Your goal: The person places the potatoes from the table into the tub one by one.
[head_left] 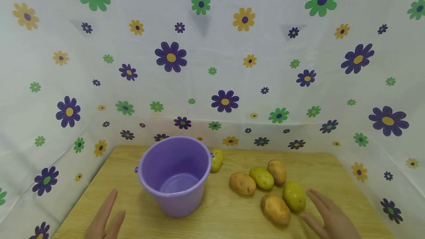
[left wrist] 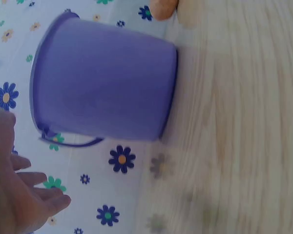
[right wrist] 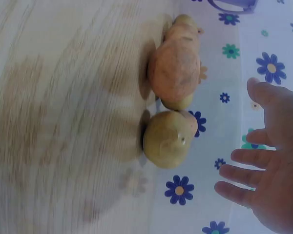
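Observation:
A purple bucket (head_left: 176, 202) stands upright on the left half of the table, its inside floor showing. My left hand (head_left: 105, 220) hovers left of it and nearer to me, fingers straight, holding nothing. In the left wrist view, the bucket (left wrist: 105, 83) has its handle (left wrist: 78, 144) hanging down. To the right lie brown potatoes (head_left: 242, 183) and yellow-green potatoes (head_left: 261, 178) in a loose group. My right hand (head_left: 332, 217) is held with fingers extended just right of the nearest yellow-green potato (head_left: 294, 197), apart from it in the right wrist view.
Another yellow-green potato (head_left: 217, 160) sits behind the bucket's right side, partly hidden by its rim. The wooden table (head_left: 225, 217) is bordered at the back and both sides by a white cloth (head_left: 212, 32) printed with flowers.

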`<action>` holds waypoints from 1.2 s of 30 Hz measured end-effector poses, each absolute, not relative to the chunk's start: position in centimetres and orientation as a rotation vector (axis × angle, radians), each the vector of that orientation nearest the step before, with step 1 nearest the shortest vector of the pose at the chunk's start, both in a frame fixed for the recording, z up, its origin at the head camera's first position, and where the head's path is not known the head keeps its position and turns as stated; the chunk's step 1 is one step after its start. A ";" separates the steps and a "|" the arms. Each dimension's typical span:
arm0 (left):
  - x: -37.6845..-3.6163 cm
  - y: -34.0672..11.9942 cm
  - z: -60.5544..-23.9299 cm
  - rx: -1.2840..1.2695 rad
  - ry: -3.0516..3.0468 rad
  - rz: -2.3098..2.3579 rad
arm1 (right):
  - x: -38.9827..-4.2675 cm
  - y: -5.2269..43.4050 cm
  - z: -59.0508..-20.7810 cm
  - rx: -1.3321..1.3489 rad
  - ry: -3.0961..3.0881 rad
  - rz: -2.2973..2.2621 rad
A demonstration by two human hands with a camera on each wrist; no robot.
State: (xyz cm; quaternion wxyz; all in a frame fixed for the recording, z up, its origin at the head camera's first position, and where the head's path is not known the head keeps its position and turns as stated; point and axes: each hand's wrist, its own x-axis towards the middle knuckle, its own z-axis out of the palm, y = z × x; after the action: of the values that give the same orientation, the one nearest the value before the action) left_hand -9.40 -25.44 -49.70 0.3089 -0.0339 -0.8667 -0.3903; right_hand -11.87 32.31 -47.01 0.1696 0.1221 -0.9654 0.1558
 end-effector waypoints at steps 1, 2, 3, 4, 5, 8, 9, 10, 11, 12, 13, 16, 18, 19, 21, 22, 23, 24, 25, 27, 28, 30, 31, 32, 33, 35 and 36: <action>-9.3 -25.0 -49.3 -0.057 -2.281 -1.082 | -11.9 32.0 -47.1 0.338 -2.743 0.451; -9.3 -24.7 -49.0 -0.033 -2.277 -1.124 | -11.9 31.7 -47.2 0.330 -2.738 0.461; -9.3 -24.3 -48.7 -0.014 -2.273 -1.164 | -11.9 31.4 -47.3 0.325 -2.732 0.473; -9.3 -24.0 -48.4 0.002 -2.263 -1.200 | -11.9 31.2 -47.4 0.317 -2.732 0.483; -9.3 -23.6 -48.1 0.019 -2.253 -1.234 | -11.9 30.9 -47.5 0.312 -2.734 0.491; -9.1 -22.7 -47.6 0.079 -2.240 -1.313 | -11.8 30.2 -47.6 0.270 -2.751 0.506; -9.1 -22.4 -47.4 0.109 -2.238 -1.341 | -11.8 29.9 -47.7 0.250 -2.767 0.507; -9.1 -22.2 -47.3 0.132 -2.234 -1.370 | -11.8 29.7 -47.7 0.232 -2.779 0.509; -9.1 -22.0 -47.2 0.149 -2.224 -1.397 | -11.8 29.5 -47.7 0.224 -2.779 0.514; -9.2 -21.8 -47.1 0.165 -2.214 -1.425 | -11.8 29.2 -47.8 0.212 -2.782 0.519; -9.3 -21.6 -47.0 0.165 -2.199 -1.447 | -11.8 29.0 -47.8 0.204 -2.783 0.523; -9.8 -21.1 -46.7 0.130 -2.168 -1.476 | -12.0 28.5 -48.0 0.187 -2.784 0.532; -10.0 -20.9 -46.6 0.115 -2.147 -1.487 | -12.2 28.2 -48.1 0.190 -2.781 0.544; -10.1 -20.8 -46.5 0.106 -2.142 -1.487 | -12.3 28.0 -48.2 0.193 -2.780 0.548; -10.2 -20.5 -46.2 0.111 -2.138 -1.503 | -12.3 27.8 -48.3 0.188 -2.790 0.557; -10.3 -20.3 -46.1 0.116 -2.143 -1.512 | -12.3 27.7 -48.4 0.186 -2.794 0.565; -10.3 -20.1 -45.9 0.123 -2.150 -1.525 | -12.3 27.5 -48.5 0.180 -2.802 0.572; -10.4 -19.9 -45.8 0.130 -2.161 -1.538 | -12.2 27.4 -48.6 0.170 -2.815 0.580; -10.5 -19.8 -45.6 0.138 -2.175 -1.550 | -12.2 27.2 -48.6 0.158 -2.832 0.585; -10.6 -19.5 -45.3 0.157 -2.200 -1.575 | -12.2 26.9 -48.6 0.134 -2.872 0.603; -10.7 -19.4 -45.2 0.162 -2.209 -1.585 | -12.2 26.7 -48.6 0.121 -2.890 0.609; -10.8 -19.1 -45.1 0.148 -2.190 -1.576 | -12.3 26.4 -48.6 0.096 -2.929 0.613; -10.9 -18.9 -45.0 0.132 -2.173 -1.560 | -12.3 26.3 -48.6 0.084 -2.943 0.609; -10.9 -18.7 -44.9 0.106 -2.151 -1.532 | -12.4 26.1 -48.6 0.072 -2.957 0.603; -11.0 -18.4 -44.8 0.071 -2.121 -1.500 | -12.4 26.0 -48.6 0.067 -2.958 0.599; -11.1 -17.7 -44.6 0.015 -2.071 -1.424 | -12.4 25.9 -48.6 0.068 -2.948 0.589; -11.2 -17.4 -44.4 -0.002 -2.067 -1.394 | -12.3 25.8 -48.6 0.071 -2.941 0.586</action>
State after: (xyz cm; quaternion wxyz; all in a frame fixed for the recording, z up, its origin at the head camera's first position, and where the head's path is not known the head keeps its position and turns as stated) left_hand -11.20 -17.40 -44.41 0.3185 -0.0006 -0.7859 -0.5300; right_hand -12.34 25.82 -48.64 0.0707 0.0236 -0.9780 0.1949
